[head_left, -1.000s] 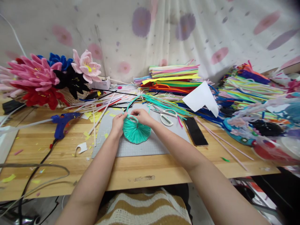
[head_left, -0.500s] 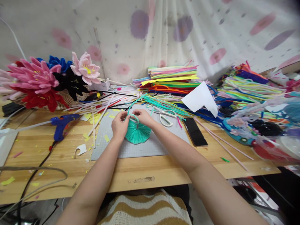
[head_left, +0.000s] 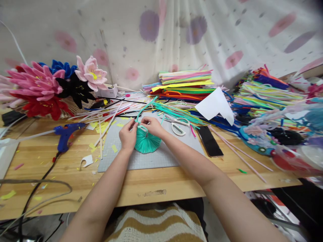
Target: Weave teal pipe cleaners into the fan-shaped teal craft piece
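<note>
A teal pipe cleaner (head_left: 145,109) rises from between my fingertips, its free end pointing up and to the right. My left hand (head_left: 128,135) pinches it near its lower end. Close beside, my right hand (head_left: 151,126) is closed in a pinch at the same spot, fingertips almost touching the left ones. Just below the fingers is a round, pleated teal piece (head_left: 148,144) with a small loop at its top, resting over the grey cutting mat (head_left: 161,159). How the pipe cleaner joins this piece is hidden by the fingers.
White-handled scissors (head_left: 178,128) and loose teal pipe cleaners (head_left: 176,112) lie behind my right hand. A phone (head_left: 210,142) is farther right. On the left sit a blue glue gun (head_left: 66,134) and pipe-cleaner flowers (head_left: 35,82). Bundled pipe cleaners (head_left: 185,84) are stacked at the back.
The teal pipe cleaner's free end, bent over to the right before, now stands straighter and points up. Both hands have shifted very slightly, still pinching at the same place.
</note>
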